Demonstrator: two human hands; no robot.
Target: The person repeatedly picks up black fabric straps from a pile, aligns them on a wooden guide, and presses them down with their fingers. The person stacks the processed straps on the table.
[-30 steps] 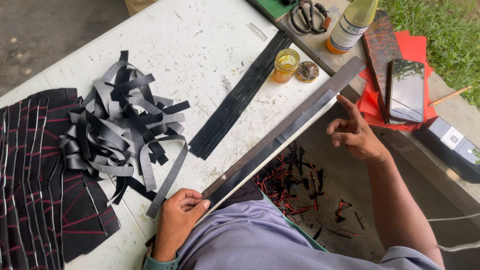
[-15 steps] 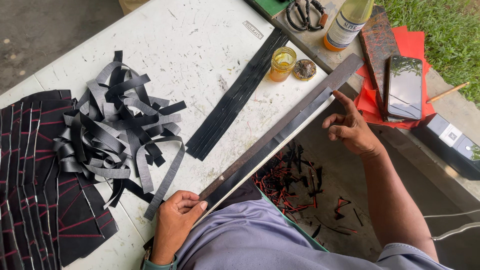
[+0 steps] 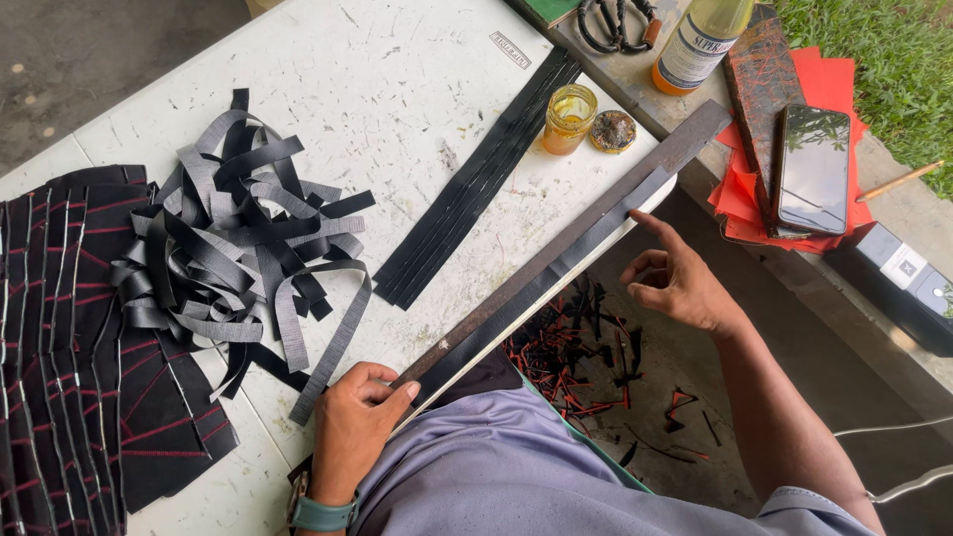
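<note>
From the head camera, your left hand [image 3: 352, 427] is clamped on the near end of a long dark wooden slat [image 3: 566, 248] that lies along the edge of the white table [image 3: 397, 60], thumb and fingers pinching it close to your body. Your right hand [image 3: 680, 283] is loosely curled and holds nothing; its forefinger is stretched out with the tip touching the slat's farther half, where a black strip [image 3: 606, 223] runs along its side. On the table just beyond the slat lies a flat bundle of black strips [image 3: 476, 189], and to your left sits a tangled heap of grey and black strips [image 3: 238, 248] beside a dark sheet with red lines [image 3: 69, 337]. Near the slat's far end stand a small jar of amber liquid [image 3: 569, 117] and its lid [image 3: 613, 130]. Red and black scraps [image 3: 566, 357] litter the ground below.
</note>
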